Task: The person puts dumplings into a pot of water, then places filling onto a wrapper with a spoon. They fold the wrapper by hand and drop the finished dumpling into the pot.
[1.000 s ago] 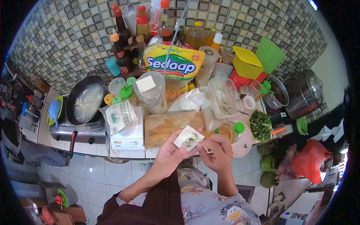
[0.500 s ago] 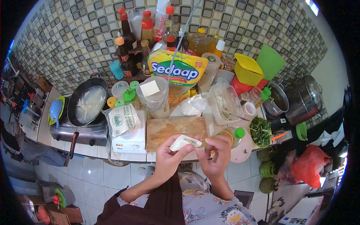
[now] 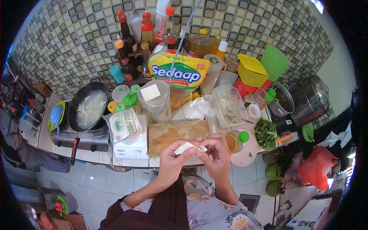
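Observation:
A pale, folded dumpling wrapper (image 3: 183,148) is pinched between my two hands, above the front edge of the counter. A little greenish-brown filling seems to show in its fold. My left hand (image 3: 173,158) grips the left part, thumb in front and fingers behind. At the other end the thumb and fingertips of my right hand (image 3: 218,154) press the edge. Just behind my hands lies a wooden cutting board (image 3: 178,134). A plastic pack (image 3: 124,126) with green print sits on a white kitchen scale (image 3: 131,149) at left. A green-capped jar (image 3: 237,141) stands by my right hand.
A wok (image 3: 78,99) with whitish food in liquid sits on the stove (image 3: 92,141). A clear container (image 3: 230,109), a bowl of chopped greens (image 3: 265,133) and a pink plate (image 3: 247,155) are at right. Bottles and a yellow Sedaap pouch (image 3: 180,73) stand at the back.
My right hand has moved left onto the wrapper's right end, where its fingers now pinch. My left hand keeps its hold. The view has shifted slightly.

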`<state>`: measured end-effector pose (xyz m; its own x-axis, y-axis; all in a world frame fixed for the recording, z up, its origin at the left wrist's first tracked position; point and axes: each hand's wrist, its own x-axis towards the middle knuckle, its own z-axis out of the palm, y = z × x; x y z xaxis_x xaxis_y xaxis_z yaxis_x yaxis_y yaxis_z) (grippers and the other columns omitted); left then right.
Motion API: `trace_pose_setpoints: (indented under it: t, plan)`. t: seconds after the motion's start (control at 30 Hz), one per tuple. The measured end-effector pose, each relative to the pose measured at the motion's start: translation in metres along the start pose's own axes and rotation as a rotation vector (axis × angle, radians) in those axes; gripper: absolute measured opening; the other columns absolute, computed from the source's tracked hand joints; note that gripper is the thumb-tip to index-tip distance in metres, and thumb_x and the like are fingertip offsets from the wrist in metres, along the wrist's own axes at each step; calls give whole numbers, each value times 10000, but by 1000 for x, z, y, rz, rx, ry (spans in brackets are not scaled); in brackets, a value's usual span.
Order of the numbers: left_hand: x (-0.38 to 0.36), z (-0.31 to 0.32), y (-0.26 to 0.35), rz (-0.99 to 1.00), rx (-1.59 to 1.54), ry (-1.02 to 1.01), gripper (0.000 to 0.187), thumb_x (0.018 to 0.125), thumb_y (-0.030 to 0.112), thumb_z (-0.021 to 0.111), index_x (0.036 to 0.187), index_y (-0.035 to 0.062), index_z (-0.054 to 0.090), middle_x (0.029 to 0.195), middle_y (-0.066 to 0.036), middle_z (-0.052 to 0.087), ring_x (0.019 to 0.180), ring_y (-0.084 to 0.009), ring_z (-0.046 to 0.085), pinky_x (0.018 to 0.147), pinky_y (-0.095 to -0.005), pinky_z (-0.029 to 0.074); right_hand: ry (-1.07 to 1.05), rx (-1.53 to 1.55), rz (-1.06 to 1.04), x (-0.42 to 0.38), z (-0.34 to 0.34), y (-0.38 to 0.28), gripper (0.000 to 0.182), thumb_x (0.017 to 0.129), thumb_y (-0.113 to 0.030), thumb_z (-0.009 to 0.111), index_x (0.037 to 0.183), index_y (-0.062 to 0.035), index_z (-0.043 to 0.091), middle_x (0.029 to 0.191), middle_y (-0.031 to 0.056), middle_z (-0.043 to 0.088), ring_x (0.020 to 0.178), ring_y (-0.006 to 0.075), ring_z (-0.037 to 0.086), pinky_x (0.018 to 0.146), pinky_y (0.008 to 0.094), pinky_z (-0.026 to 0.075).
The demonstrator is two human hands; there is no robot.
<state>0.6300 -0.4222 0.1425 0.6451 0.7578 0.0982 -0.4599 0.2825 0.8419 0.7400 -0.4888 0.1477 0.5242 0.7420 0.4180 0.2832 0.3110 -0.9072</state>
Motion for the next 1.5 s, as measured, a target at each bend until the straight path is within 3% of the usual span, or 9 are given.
trace_pose_setpoints:
  t: [0.33,0.57,0.63,0.93,1.5]
  plan:
    - [6,0,-1,-168,-40,132,144,826,75,563,924,-29,585,991,-152,596,895,-189,581,819,-314,460,-31,112,116,3,-1,11,144,734,-60,675,832,-34,574,837,5,457,577,17,402,474,153,310]
    - [9,-1,-6,-143,-31,134,142,826,77,564,914,-31,589,973,-150,602,902,-196,582,814,-324,463,-11,143,171,1,0,12,133,744,-62,666,833,-29,573,826,-1,449,587,15,395,491,149,304]
    - [9,-2,-8,-96,-70,113,186,818,90,591,955,-37,598,958,-121,620,846,-125,584,779,-254,456,-5,226,226,0,0,10,125,750,-55,658,839,-22,576,822,-8,446,601,15,396,510,148,309]
    - [5,-5,-2,-144,-210,116,146,835,70,561,936,-27,600,1000,-152,603,958,-177,565,846,-288,436,-4,203,255,-2,3,6,103,751,-57,659,825,-17,600,793,-21,440,601,14,377,507,156,286]
    - [-11,-44,32,-71,-218,157,158,833,65,554,951,-18,620,1002,-171,603,988,-213,559,885,-319,415,-60,187,252,0,52,-5,110,725,-31,679,819,-10,627,788,-12,482,608,17,428,522,151,326]
